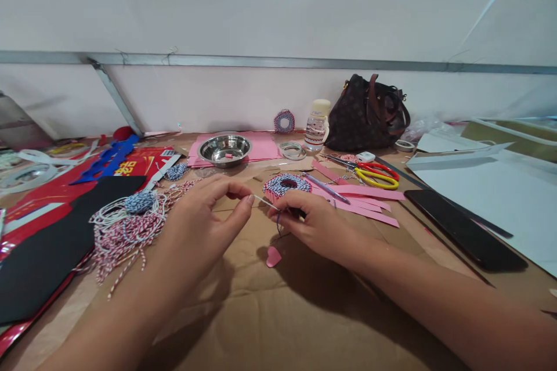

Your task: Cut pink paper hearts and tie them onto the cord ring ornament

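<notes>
My left hand point(202, 229) pinches the end of a thin white needle point(265, 202) between thumb and forefinger. My right hand point(311, 226) grips the lower edge of a round disc of woven pink, white and blue twine point(287, 186). A dark blue thread point(278, 223) hangs below my right fingers. The fingers hide part of the disc. A small pink paper heart point(273, 256) lies on the brown cardboard sheet point(278, 313) just below my hands. Left of my left hand lies a tangled heap of red-and-white twine point(124, 237).
A blue twine ball point(140, 202), black sheet point(43, 249), pink paper strips point(361, 202), a pen point(326, 188), and yellow-and-red scissors point(376, 176) lie nearby. Farther back stand a steel bowl point(225, 148), a bottle point(317, 126), and a handbag point(365, 115). A black phone point(465, 230) lies right.
</notes>
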A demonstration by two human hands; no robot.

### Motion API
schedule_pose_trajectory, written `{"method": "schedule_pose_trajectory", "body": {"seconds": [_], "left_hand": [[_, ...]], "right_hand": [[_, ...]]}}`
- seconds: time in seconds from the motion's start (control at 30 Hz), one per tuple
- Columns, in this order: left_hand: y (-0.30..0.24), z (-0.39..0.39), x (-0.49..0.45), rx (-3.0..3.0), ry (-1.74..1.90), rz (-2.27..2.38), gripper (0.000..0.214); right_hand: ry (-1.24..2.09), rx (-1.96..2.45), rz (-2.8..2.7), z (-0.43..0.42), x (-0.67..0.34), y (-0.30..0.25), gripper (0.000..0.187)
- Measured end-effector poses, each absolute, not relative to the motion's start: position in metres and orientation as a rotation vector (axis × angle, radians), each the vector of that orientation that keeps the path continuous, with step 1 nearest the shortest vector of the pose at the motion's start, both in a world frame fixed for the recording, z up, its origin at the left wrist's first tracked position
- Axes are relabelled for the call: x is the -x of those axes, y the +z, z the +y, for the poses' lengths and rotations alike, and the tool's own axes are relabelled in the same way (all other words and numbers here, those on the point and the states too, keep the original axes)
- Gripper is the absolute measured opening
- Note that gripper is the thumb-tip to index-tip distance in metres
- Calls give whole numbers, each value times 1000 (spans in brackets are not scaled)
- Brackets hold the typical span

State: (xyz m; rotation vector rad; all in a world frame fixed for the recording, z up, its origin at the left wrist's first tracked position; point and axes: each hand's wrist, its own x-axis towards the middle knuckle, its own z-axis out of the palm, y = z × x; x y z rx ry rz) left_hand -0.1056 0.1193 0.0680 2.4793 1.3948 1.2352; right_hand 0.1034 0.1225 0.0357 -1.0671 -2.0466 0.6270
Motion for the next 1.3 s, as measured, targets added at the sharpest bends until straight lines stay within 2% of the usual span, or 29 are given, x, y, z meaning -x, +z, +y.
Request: {"method": "schedule_pose_trajectory", "body": {"seconds": [0.07, 0.27, 0.4, 0.67, 0.87, 1.13, 1.27, 1.3], "left_hand": [[68, 120, 107, -2484, 1228, 1393, 10], [68, 119, 106, -2486, 1280, 1362, 8], [69, 118, 105, -2487, 1295, 1347, 8], [69, 119, 106, -2463, 1265, 1368, 9], [68, 120, 109, -2457, 1297, 1390, 9], [70, 120, 110, -2441, 1262, 1389, 9], [70, 122, 109, -2447, 1272, 1385, 8], [70, 122, 108, -2448, 1282, 1385, 8]], "right_hand": [[657, 1105, -2036, 121, -104, 40, 15], [924, 1109, -1819, 126, -104, 43, 33], [1088, 1122, -1621, 133, -103, 35, 17], [1100, 1146, -1585, 127, -102, 39, 17], [1134, 1081, -1544, 127, -101, 39, 24], [1123, 1136, -1534, 132, -102, 35, 18], [1060, 1093, -1667, 133, -103, 32, 3], [1027, 1073, -1700, 133, -103, 32, 7]]}}
